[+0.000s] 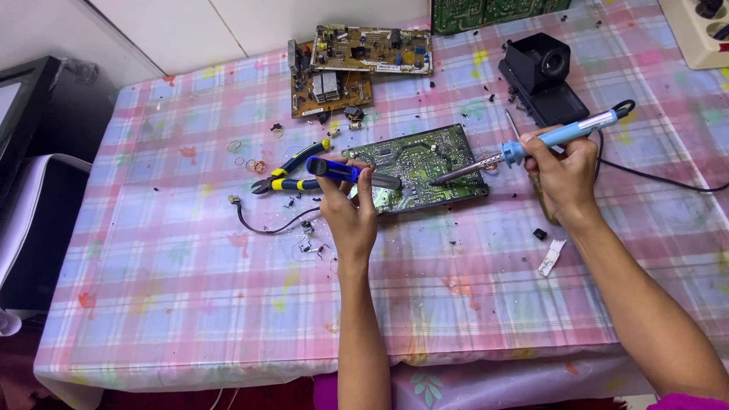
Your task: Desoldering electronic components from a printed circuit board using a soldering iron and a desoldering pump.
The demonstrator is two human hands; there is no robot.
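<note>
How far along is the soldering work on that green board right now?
Done, by the look of it: loose bits and snipped leads lie scattered on the cloth, and the pliers are set down. In hand: the right hand holds the soldering iron, tip on the green board; the left hand holds a blue suction tool beside it. Left: cannot tell how many joints remain.

A green circuit board (419, 165) lies on pink-and-blue plaid cloth (190, 258), beside blue-and-yellow pliers (292, 173); the soldering iron (558, 137) has a light-blue handle, its stand (544, 76) black.
</note>
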